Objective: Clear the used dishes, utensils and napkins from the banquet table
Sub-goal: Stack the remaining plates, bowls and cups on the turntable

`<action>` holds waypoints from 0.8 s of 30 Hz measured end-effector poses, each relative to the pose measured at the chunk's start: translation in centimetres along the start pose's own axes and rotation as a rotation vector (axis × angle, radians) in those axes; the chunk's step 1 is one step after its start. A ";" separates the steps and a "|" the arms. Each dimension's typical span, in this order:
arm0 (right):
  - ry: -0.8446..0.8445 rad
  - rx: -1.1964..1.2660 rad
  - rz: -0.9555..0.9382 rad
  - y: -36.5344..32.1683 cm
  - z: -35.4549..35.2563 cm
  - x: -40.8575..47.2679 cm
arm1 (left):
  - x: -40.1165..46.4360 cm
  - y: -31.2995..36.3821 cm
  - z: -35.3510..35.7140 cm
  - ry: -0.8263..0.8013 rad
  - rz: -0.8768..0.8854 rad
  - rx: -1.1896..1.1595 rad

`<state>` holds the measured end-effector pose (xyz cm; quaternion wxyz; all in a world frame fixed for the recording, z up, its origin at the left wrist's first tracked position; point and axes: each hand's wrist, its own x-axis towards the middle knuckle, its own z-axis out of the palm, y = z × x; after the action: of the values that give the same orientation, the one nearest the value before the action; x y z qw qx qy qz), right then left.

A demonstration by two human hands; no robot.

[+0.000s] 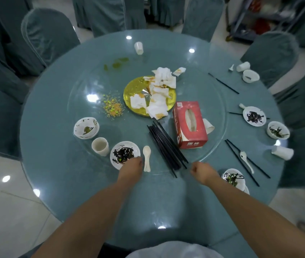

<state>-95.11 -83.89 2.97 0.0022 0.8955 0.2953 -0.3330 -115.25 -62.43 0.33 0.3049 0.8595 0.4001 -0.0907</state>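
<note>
Because the chopsticks (166, 146) are already bunched for one grab, your left hand (132, 169) touches the small plate (124, 154), its grip hidden, while your right hand (201, 172) hovers, curled and empty.

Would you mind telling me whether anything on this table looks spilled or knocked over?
Yes. Orange and green food scraps lie scattered on the glass turntable left of the gold plate. Green smears sit farther back. A white cup at the right edge lies tipped on its side.
</note>
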 end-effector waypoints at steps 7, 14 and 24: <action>-0.018 0.008 -0.035 3.5 -1.9 2.3 | 1.2 5.8 2.6 -0.066 0.118 0.177; -0.087 0.012 -0.073 5.5 -3.5 4.4 | 2.3 9.3 4.2 -0.158 0.287 0.385; -0.221 -0.321 -0.296 8.0 -1.7 7.3 | 2.6 13.1 8.5 -0.245 0.406 0.415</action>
<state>-85.48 -86.28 -1.61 0.1278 0.7887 0.4704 -0.3746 -103.03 -72.32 -1.58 0.1808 0.9483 0.1535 -0.2107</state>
